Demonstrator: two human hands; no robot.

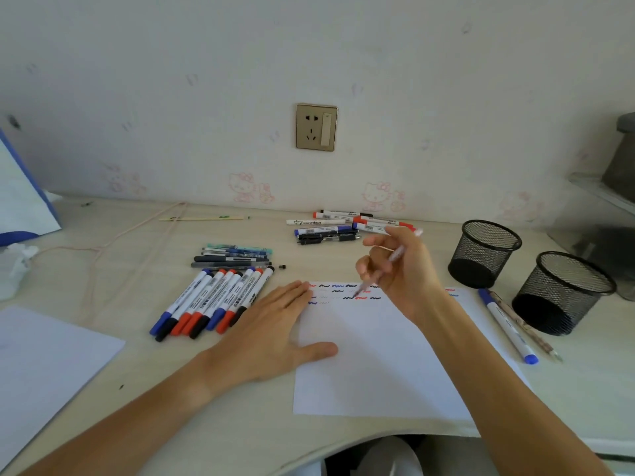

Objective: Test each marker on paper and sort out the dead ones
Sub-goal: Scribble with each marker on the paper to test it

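A white test sheet (378, 355) lies on the desk with rows of short red, blue and black squiggles along its top. My right hand (402, 269) grips a thin pale pen (381, 273) slanted down, its tip touching the sheet beside a red squiggle. My left hand (271, 331) lies flat with straight fingers on the sheet's left edge. A row of several whiteboard markers (213, 300) with blue, red and black caps lies left of the sheet. Several thin pens (233, 257) lie behind that row. Another pile of markers (343, 225) sits near the wall.
Two black mesh pen cups (484, 252) (563, 293) stand at the right. A blue-capped marker (508, 326) and a pencil lie beside the sheet's right edge. A second sheet (44, 365) lies at the left. A small black cap (282, 266) lies loose. A wall socket (316, 127) is behind.
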